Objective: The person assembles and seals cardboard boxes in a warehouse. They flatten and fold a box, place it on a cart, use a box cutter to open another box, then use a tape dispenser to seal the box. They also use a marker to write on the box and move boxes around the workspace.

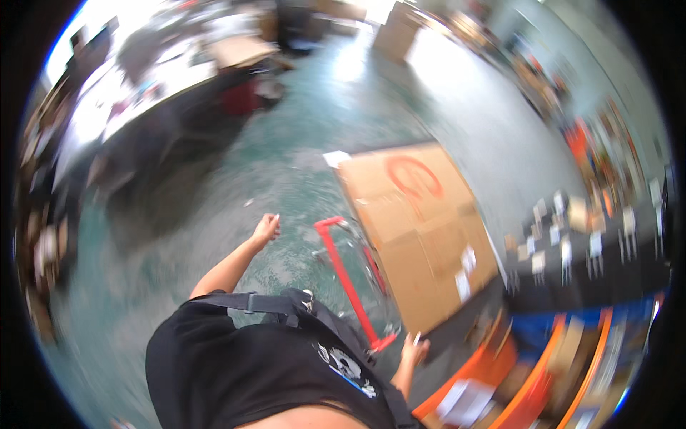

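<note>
My left hand [266, 228] hangs in front of me over the floor, its fingers curled around something small and white, too blurred to name. My right hand [415, 349] is low on the right, beside one end of a red metal cart handle [348, 279] and apart from it. A small white thing shows at its fingers too. Beyond the handle lies a large flat cardboard box [423, 236] with a red marking and white papers stuck on it. The cart under the box is mostly hidden.
A long table [182, 75] piled with things runs along the upper left. Orange-edged shelves [471, 370] with boxes stand close on the right. A dark rack [579, 279] with small white cards is behind them. An upright carton [396, 33] stands on the floor farther away.
</note>
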### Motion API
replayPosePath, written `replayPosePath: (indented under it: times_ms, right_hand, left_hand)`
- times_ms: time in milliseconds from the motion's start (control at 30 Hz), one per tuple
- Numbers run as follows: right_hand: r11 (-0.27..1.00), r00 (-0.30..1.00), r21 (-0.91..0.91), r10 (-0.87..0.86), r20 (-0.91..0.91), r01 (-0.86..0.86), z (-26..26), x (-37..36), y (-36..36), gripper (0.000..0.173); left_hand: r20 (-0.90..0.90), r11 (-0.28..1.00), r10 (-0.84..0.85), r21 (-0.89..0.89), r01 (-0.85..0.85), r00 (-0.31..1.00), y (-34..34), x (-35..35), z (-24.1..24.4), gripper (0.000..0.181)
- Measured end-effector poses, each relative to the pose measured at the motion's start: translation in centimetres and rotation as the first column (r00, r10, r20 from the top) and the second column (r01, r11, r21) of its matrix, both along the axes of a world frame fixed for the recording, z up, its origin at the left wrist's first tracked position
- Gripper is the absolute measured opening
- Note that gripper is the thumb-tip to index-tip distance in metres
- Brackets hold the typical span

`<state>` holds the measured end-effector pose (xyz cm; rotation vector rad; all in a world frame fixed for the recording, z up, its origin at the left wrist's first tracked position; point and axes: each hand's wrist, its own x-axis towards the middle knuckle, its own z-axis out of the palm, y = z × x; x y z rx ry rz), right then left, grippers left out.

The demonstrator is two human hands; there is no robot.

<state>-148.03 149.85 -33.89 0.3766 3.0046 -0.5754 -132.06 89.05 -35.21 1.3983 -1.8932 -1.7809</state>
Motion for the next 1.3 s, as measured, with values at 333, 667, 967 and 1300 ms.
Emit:
replayPosePath:
  times_ms: [333, 667, 967, 1300]
  right_hand:
    - [0.337, 0.368, -0.256, 0.926, -0.083, -0.906, 12.7, 2.4, -10.2, 0.044]
    - [-0.303, -0.244, -0.414, 0.951, -0.190, -0.858, 11.0, 12.0, -19.4, 0.036]
    - [-0.731, -0.700, -0.257, 0.681, -0.216, -0.632, 17.1, 33.0, -22.0, 0.026]
    - [-0.924, -0.943, -0.190, 0.333, 0.021, -0.331, 12.0, 58.0, -18.9, 0.025]
  left_hand:
    - [0.304, 0.784, -0.614, 0.122, 0.609, 0.729, 27.9, 34.3, 20.5, 0.089]
    - [-0.637, 0.970, -0.170, -0.244, 0.013, 0.752, 59.2, 42.9, 43.9, 0.090]
    - [-0.238, -0.293, -0.597, -0.825, -0.484, 0.766, 78.1, 50.4, 53.4, 0.010]
    - [0.125, -0.759, 0.073, -0.636, 0.136, 0.989, 77.7, 67.6, 56.1, 0.008]
